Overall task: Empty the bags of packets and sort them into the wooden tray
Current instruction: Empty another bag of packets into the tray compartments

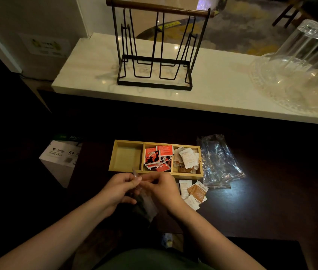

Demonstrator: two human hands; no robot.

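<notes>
Overhead, pale marble counter — dark table beneath

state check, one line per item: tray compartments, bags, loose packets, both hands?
wooden tray: left compartment empty, middle holds red packets, right holds white and brown packets
empty bags: flat beside tray
loose packets: on table
left hand, right hand: both pinching small clear bag

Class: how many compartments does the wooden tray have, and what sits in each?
3. In the wooden tray, the left compartment is bare, the middle holds red packets, the right holds white and brown packets.
</notes>
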